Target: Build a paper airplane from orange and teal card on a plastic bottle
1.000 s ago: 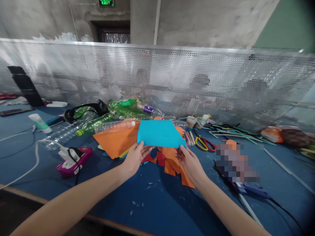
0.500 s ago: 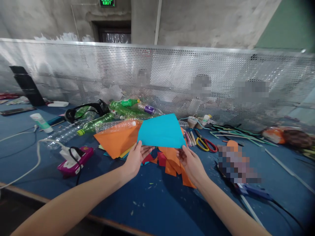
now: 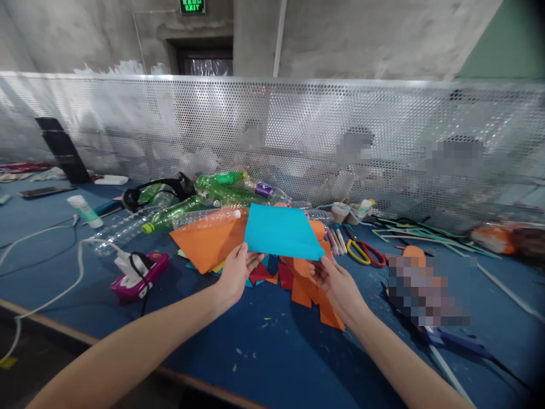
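A bright blue sheet (image 3: 281, 232) is held up above the table between both hands. My left hand (image 3: 238, 270) pinches its lower left corner between thumb and fingers. Its lower right corner is gripped by my right hand (image 3: 336, 281) in the same way. Behind and below the sheet lie orange pieces (image 3: 301, 292) and small red pieces (image 3: 286, 275). A larger orange sheet (image 3: 208, 241) rests left of the blue one, partly under a clear bottle (image 3: 204, 218).
Green bottles (image 3: 176, 213) lie at the back left, near a magenta power strip (image 3: 138, 281) with a white cable. Scissors (image 3: 357, 251), a blue-handled tool (image 3: 462, 342) and thin strips (image 3: 413, 236) are on the right. A perforated metal screen (image 3: 298, 125) stands behind.
The blue sheet has tipped, so its top edge sits lower and further left relative to my hands. The whole view has shifted slightly, with the table items appearing further right.
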A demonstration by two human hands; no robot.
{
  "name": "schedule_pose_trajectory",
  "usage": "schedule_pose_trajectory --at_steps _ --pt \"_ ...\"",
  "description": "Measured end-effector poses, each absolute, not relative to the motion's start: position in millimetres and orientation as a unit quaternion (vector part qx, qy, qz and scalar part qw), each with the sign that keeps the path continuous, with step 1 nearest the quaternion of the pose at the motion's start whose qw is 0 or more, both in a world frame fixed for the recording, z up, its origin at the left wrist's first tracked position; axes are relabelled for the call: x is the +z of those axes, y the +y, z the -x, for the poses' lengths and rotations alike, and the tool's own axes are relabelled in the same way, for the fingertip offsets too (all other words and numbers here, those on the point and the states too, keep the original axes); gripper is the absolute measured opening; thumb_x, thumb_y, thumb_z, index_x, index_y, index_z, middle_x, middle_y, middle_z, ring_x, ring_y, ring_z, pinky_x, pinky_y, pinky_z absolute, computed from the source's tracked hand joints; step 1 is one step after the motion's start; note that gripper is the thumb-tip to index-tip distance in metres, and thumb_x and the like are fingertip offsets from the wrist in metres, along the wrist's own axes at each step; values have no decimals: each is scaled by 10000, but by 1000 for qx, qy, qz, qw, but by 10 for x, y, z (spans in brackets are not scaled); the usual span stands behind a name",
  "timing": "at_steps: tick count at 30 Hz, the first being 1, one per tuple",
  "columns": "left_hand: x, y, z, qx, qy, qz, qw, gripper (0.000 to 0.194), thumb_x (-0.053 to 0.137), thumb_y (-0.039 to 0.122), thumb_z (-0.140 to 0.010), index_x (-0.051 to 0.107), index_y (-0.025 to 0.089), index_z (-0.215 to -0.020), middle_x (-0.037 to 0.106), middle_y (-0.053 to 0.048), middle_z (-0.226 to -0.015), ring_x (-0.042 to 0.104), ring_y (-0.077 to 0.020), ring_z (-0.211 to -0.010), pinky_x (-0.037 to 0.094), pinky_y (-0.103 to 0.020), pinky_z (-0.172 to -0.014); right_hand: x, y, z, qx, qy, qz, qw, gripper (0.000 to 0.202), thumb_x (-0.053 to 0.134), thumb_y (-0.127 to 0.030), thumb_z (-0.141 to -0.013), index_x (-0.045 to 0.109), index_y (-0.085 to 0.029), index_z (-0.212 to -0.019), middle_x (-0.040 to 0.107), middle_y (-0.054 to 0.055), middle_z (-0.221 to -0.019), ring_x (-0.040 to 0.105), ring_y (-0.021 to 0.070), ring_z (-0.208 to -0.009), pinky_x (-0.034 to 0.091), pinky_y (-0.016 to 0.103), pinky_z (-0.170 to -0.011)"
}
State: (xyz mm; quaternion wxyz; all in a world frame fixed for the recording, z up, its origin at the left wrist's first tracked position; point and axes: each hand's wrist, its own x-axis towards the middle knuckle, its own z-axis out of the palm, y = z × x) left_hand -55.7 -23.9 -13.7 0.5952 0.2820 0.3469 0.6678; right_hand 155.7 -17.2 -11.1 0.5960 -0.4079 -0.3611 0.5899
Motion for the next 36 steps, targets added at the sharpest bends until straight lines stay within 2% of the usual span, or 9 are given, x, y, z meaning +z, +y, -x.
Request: schedule_pose_trajectory --at_steps 8,12,16,20,27,29,32,34,36 --pt "-113 -256 539 662 353 -260 608 242 430 263 -916 583 79 -952 687 -170 -930 666 -222 -870 500 -378 -903 -134 -134 -1553 585 -329 425 608 156 693 -301 -696 660 -165 -763 682 49 -737 593 127 -617 539 218 -589" --pt "-129 -246 553 660 333 -286 609 201 554 277 -853 588 95 -932 685 -142 -930 654 -221 -894 495 -370 -907 -147 -141 -1560 594 -363 415 586 197 733 -344 -650 663 -172 -717 661 30 -669 584 124 -613 530 202 -590" --pt "-212 -206 568 667 314 -316 598 147 635 224 -787 600 124 -890 678 -91 -960 649 -183 -875 497 -332 -897 -161 -144 -1551 585 -387 434 565 229 740 -386 -629 677 -183 -715 678 52 -738 583 147 -618 536 249 -585" --pt "-254 -184 577 670 323 -313 591 111 613 197 -798 600 130 -885 668 -83 -983 648 -152 -820 505 -310 -877 -174 -142 -1548 573 -402 445 559 241 725 -406 -636 674 -189 -727 661 47 -742 588 158 -645 536 274 -631" --pt "-148 -197 568 673 359 -260 592 156 491 203 -873 545 114 -988 665 -135 -954 653 -192 -845 498 -378 -882 -203 -131 -1588 550 -457 416 561 299 730 -385 -637 674 -202 -867 605 9 -719 540 134 -644 511 276 -675" --pt "-97 -209 574 673 358 -282 582 223 538 165 -838 520 132 -1058 655 -124 -993 651 -186 -850 489 -378 -893 -207 -130 -1593 547 -465 414 560 318 722 -383 -646 666 -212 -907 608 9 -736 538 136 -653 505 284 -686" --pt "-50 -220 602 656 381 -323 566 531 629 138 -768 405 185 -1247 649 -103 -1006 650 -193 -851 485 -393 -895 -202 -128 -1590 537 -468 419 562 318 715 -383 -647 651 -226 -917 615 12 -734 553 153 -669 500 313 -703" --pt "-52 -207 627 652 392 -335 555 725 652 106 -735 280 224 -1345 659 -76 -934 656 -191 -820 488 -398 -885 -195 -126 -1586 533 -471 421 564 308 706 -377 -653 633 -237 -917 614 11 -722 563 162 -675 499 330 -714" --pt "-75 -178 650 654 387 -351 548 809 643 75 -723 208 256 -1380 662 -38 -840 659 -181 -789 488 -397 -883 -187 -124 -1585 532 -474 421 562 307 693 -360 -661 610 -242 -932 615 9 -729 569 164 -681 500 338 -723"
